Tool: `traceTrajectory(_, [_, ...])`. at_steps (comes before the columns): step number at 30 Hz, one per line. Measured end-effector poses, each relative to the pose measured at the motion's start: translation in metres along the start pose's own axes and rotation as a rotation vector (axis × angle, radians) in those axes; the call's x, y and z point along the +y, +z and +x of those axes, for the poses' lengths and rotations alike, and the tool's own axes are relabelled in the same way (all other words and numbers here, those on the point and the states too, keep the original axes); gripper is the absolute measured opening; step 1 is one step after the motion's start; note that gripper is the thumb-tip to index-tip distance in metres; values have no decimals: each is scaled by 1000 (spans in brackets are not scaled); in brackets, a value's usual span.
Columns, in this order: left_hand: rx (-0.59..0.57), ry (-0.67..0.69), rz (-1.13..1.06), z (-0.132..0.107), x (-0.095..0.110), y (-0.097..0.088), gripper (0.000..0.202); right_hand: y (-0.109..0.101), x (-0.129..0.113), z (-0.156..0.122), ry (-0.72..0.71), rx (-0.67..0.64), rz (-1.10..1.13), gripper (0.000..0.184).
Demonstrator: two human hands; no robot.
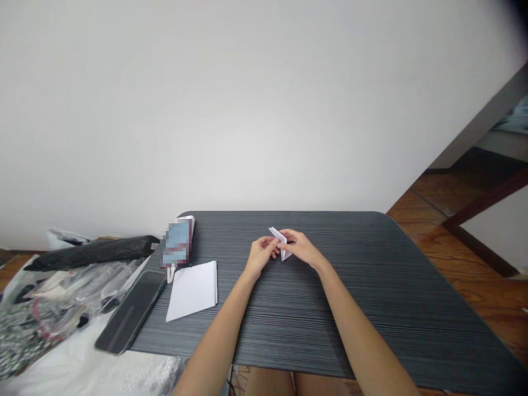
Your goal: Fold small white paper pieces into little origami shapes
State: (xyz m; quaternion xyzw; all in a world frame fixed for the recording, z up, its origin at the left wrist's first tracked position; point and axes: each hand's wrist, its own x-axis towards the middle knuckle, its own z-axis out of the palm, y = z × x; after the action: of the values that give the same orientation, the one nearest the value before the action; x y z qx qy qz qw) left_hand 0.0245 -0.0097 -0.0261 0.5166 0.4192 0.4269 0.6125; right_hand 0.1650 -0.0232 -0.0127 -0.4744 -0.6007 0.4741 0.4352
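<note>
A small piece of folded white paper (284, 254) is between my two hands, a little above the middle of the dark table (355, 308). My left hand (260, 254) pinches its left side with thumb and fingers. From the other side my right hand (302, 247) grips the same paper, with the thumb in front and the fingers behind. One pointed flap of the paper sticks up past the fingertips. Parts of the folds are hidden by my fingers.
A stack of white paper squares (193, 291) lies left of my arm. Beside it are a dark phone (132, 313) overhanging the table's left edge and another device (178, 242) with a white cable. Plastic-wrapped items (91, 286) crowd the left. A white wall (264, 110) stands behind.
</note>
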Motion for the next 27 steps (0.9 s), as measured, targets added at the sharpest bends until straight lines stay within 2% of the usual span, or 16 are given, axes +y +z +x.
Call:
traceTrajectory(8, [82, 39, -5, -1, 3, 1, 30, 2, -2, -2, 24, -95, 176, 44])
traceTrajectory(15, [67, 49, 2, 1, -3, -1, 38, 2, 0, -3, 48, -117, 259, 50])
traceTrajectory(27, [50, 78, 22, 1, -5, -4, 37, -3, -3, -7, 41, -183, 305, 53])
